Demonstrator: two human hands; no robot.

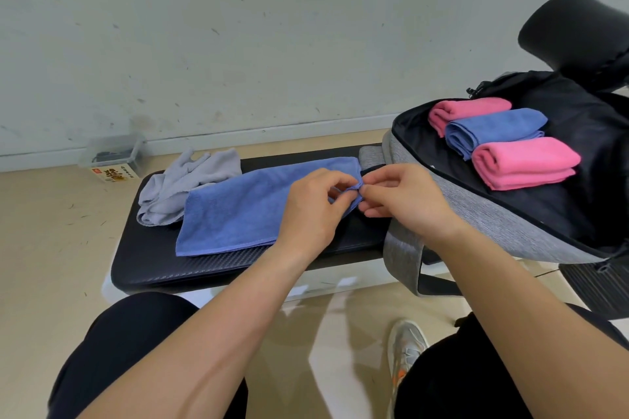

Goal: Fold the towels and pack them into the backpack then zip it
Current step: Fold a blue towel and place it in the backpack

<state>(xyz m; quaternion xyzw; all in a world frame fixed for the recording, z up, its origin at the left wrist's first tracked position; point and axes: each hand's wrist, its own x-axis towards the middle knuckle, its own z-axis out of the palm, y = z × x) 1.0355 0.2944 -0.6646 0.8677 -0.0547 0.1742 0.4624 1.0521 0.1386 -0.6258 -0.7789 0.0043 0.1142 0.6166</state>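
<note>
A blue towel (238,211) lies spread lengthwise on the black padded bench (153,262). My left hand (313,211) and my right hand (405,201) both pinch its right end, fingers meeting at the bunched edge. A crumpled grey towel (183,187) sits on the bench behind the blue one, to the left. The grey backpack (476,211) lies open at the right, its black lining showing. Inside it rest three folded towels in a row: a pink one (466,110) at the back, a blue one (493,131) in the middle, a pink one (526,161) in front.
A black padded chair part (578,34) rises behind the backpack at the upper right. A clear plastic box (112,150) and a small carton (114,173) stand on the floor by the wall. My knees and a grey shoe (405,350) are below the bench.
</note>
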